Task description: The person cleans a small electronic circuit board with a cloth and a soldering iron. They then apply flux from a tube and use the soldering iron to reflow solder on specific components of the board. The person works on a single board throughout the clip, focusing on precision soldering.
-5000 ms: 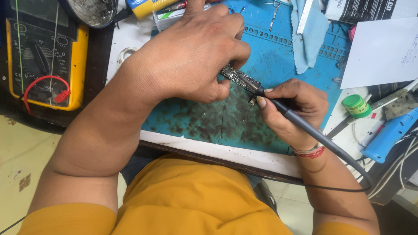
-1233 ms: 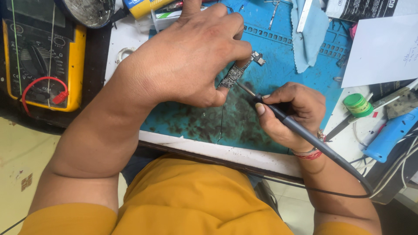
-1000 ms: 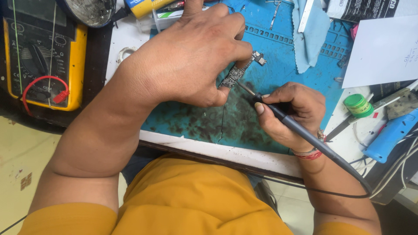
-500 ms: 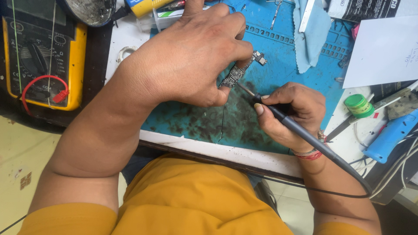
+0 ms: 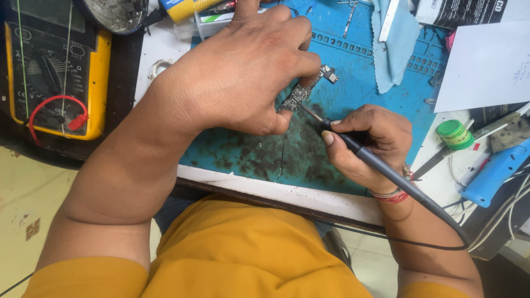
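Just two hands [image 5: 248,72], one circuit board [image 5: 302,94], one soldering iron [image 5: 381,165].

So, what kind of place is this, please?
Most likely an electronics repair bench. The right hand holds a soldering iron to a small circuit board that the left hand steadies on a stained blue work mat. A yellow multimeter lies beside it.

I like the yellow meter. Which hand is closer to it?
Left. The left hand is on the blue mat, just right of the meter. The right hand, holding the soldering iron, is farther right.
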